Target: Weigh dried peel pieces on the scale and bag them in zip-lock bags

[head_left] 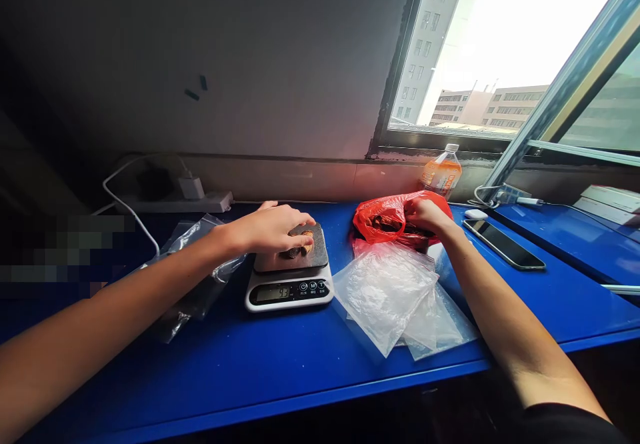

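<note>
My left hand (273, 227) reaches over the metal plate of a white digital kitchen scale (290, 295). Its thumb and fingers close around a few small brown, bark-like pieces (306, 247) resting on the plate. The scale's display (273, 293) is lit and seems to show 93; a decimal point is hard to make out. At the mouth of a red plastic bag (377, 207), my right hand (429, 216) has its fingers curled and partly hidden by the bag. Dark reddish-brown pieces (384, 223) show inside. What the right fingers hold is hidden.
Clear plastic bags (390, 297) lie in front of the red bag, and another clear bag (200, 297) lies under my left forearm. A phone (505, 244) and an orange-labelled bottle (443, 172) are at the right. A power strip (175, 202) lies along the wall on the blue table (240, 377).
</note>
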